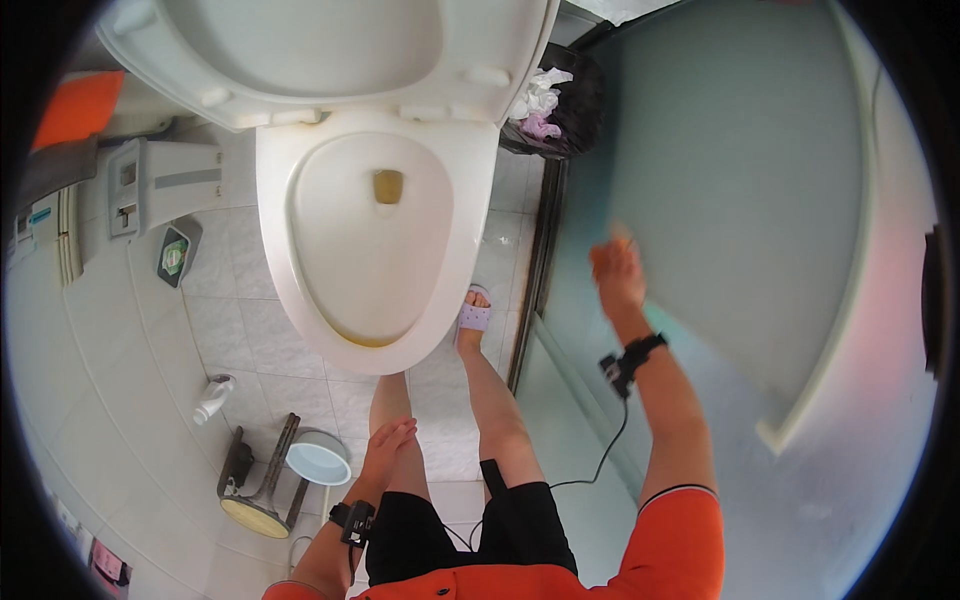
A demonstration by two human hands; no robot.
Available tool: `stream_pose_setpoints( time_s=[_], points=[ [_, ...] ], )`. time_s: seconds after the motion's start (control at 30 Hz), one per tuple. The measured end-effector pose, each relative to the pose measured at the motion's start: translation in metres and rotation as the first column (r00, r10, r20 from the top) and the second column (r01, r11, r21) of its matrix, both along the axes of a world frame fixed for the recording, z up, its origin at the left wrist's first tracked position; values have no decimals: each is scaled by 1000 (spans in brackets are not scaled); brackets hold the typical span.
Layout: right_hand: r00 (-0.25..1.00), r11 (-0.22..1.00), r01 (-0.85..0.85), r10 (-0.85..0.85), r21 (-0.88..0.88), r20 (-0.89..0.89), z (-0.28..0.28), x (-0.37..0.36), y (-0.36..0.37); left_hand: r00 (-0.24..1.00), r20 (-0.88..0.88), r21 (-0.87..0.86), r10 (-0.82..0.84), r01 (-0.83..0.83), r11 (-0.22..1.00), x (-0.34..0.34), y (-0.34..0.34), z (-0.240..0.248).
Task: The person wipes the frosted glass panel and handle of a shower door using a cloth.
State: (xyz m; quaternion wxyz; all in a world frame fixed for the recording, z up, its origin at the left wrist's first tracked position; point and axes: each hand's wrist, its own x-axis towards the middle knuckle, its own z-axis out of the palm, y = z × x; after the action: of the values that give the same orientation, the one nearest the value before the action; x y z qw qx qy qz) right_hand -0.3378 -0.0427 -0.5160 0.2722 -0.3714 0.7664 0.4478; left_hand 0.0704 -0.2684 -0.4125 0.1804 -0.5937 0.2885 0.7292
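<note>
A white toilet (475,200) stands in front of me, with its lid and seat (465,60) raised and yellowish water in the bowl's drain. My right hand (618,272) is lifted to the right of the bowl, in front of a frosted glass panel (740,200). Its fingers look curled but are smeared by motion, so whether anything is in them is unclear. My left hand (388,442) hangs low over my left leg, its fingers stretched out and nothing visible in it. Both wrists wear black strapped devices with cables.
Right of the toilet, a black-lined waste bin (575,110) holds crumpled tissue. Along the left wall are a grey plastic holder (185,175), a small grey container (180,250), a white bottle (213,398), a stool (257,515) and a pale blue basin (318,458).
</note>
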Motion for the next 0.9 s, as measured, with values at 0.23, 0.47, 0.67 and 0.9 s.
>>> stream_pose_setpoints(
  time_s=[0.23, 0.47, 0.67, 0.9],
  points=[
    [912, 997, -26, -6, -73, -410, 39, -119, -88, 999, -18, -29, 33, -33, 999, 3, 15, -34],
    [993, 997, -63, 58, -40, -99, -152, 52, 48, 965, -244, 71, 96, -81, 994, -31, 13, -38],
    [959, 997, -16, -6, 74, 284, -152, 64, 31, 931, -323, 128, 173, -138, 982, -19, 15, -54],
    [955, 968, 65, -131, -242, -267, -117, -87, -86, 945, -183, 230, 272, -228, 946, -39, 10, -62]
  ],
)
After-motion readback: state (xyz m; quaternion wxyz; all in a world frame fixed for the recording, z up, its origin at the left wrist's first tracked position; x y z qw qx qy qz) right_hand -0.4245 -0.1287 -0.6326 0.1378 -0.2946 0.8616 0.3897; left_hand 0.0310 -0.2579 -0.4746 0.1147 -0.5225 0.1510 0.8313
